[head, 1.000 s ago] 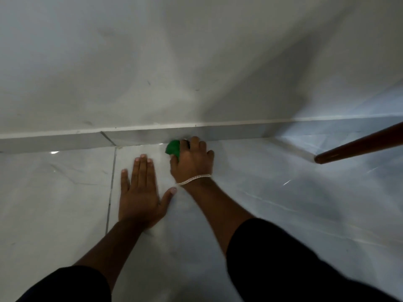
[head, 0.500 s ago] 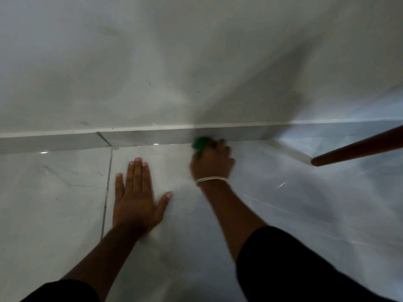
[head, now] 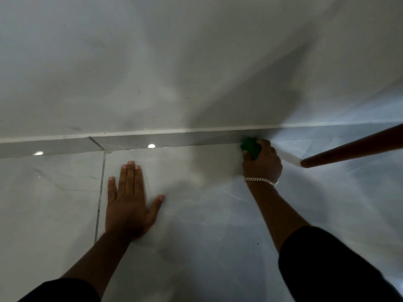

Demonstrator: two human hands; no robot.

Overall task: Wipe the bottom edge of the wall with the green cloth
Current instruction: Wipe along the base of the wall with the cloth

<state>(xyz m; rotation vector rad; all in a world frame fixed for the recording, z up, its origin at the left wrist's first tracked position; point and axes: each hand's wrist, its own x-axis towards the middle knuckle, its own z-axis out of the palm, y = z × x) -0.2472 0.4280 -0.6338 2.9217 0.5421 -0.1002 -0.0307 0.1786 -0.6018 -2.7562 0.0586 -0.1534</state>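
Note:
My right hand (head: 262, 163) grips a bunched green cloth (head: 250, 146) and presses it against the grey skirting strip (head: 165, 140) at the foot of the white wall (head: 152, 73). Most of the cloth is hidden under my fingers. A silver bracelet sits on that wrist. My left hand (head: 128, 199) lies flat on the glossy floor tile (head: 196, 214) with its fingers spread, holding nothing, well to the left of the cloth.
A brown wooden pole (head: 353, 147) slants in from the right edge, its end touching the floor just right of my right hand. A tile joint (head: 100, 192) runs down the floor left of my left hand. The wall corner lies behind the cloth.
My right hand has slid the green cloth rightward along the skirting, away from my left hand and close to the pole's end. The left hand stays planted on the tile.

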